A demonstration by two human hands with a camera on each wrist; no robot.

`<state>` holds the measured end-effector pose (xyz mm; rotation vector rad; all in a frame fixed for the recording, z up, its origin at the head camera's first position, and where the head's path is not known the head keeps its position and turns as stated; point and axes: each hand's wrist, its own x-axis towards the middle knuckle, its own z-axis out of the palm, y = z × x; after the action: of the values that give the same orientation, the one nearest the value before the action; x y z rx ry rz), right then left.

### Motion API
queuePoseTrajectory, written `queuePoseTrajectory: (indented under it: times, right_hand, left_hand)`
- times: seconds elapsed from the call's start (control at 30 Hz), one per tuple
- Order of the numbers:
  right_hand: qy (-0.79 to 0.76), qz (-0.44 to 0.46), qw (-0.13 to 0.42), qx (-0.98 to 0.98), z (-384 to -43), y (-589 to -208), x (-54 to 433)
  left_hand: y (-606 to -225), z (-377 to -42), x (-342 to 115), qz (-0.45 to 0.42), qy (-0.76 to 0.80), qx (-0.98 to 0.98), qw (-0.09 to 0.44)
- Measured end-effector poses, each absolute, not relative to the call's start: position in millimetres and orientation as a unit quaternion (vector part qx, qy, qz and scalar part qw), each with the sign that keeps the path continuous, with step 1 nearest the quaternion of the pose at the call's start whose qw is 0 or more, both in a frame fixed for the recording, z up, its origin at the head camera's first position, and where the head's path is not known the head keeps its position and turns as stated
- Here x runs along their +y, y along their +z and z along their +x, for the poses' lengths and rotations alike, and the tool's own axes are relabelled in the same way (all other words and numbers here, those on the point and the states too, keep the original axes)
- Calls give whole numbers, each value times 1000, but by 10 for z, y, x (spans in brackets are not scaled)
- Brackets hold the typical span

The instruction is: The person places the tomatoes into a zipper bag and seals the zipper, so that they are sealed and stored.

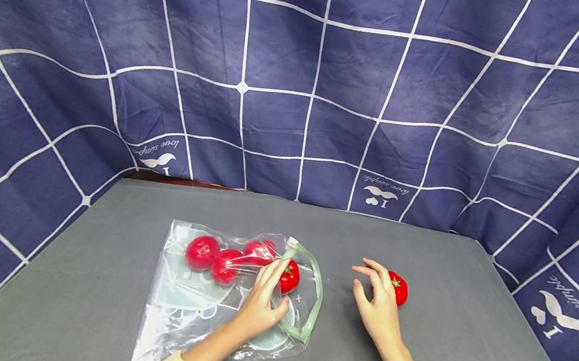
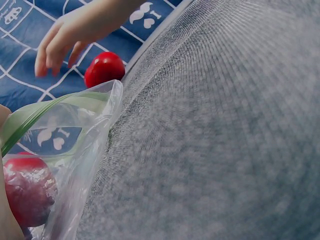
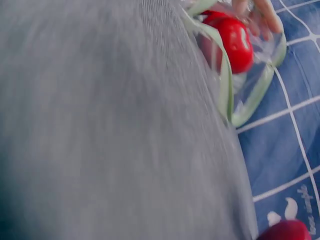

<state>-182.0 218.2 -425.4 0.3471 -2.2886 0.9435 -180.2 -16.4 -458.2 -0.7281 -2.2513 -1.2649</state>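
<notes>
A clear zip bag (image 1: 182,331) with a green-edged mouth lies on the grey table, its mouth facing right. Several red tomatoes (image 1: 202,252) are inside, one tomato (image 1: 289,278) close to the mouth. My left hand (image 1: 263,305) rests on the bag at its mouth, fingers extended and thumb apart; in the right wrist view its fingers (image 3: 267,17) show behind the tomato at the mouth. Another tomato (image 1: 398,289) sits on the table to the right of the bag. My right hand (image 1: 378,305) hovers just left of it, fingers loosely bent, holding nothing.
The grey cloth-covered table (image 1: 343,358) carries the bag and the single tomato. A blue curtain (image 1: 347,72) with white grid lines hangs behind and along both sides of the table.
</notes>
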Motion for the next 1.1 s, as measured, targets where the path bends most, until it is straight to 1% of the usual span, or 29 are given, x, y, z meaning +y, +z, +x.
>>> queuePoseTrajectory:
  times: [0.2,0.3,0.37,0.47,0.53,0.67,0.73,0.97,1.1]
  right_hand:
    - [359,92,372,-851,-1739,-4233,2464]
    - [369,57,388,-843,-1686,-4253,2615]
    - [369,30,387,-845,-1654,-4272,2699]
    - [366,-5,359,-859,-1633,-4309,2791]
    - [362,-22,324,-874,-1635,-4340,2832]
    - [366,-26,260,-893,-1650,-4412,2884]
    - [382,-23,237,-893,-1653,-4446,2902]
    - [421,-15,178,-889,-1680,-4483,2935]
    - [423,-12,159,-892,-1722,-4493,2931]
  left_hand:
    - [-4566,-1792,-154,-261,-456,-820,227]
    - [-4546,-1786,-150,-261,-454,-820,229]
    - [-4540,-1785,-147,-260,-451,-821,233]
    - [-4533,-1788,-155,-259,-451,-821,234]
    - [-4533,-1795,-160,-259,-450,-822,236]
    - [-4544,-1802,-167,-259,-446,-823,238]
    - [-4552,-1803,-169,-264,-447,-822,236]
    - [-4566,-1801,-166,-270,-451,-817,236]
    - [-4572,-1797,-165,-267,-450,-819,235]
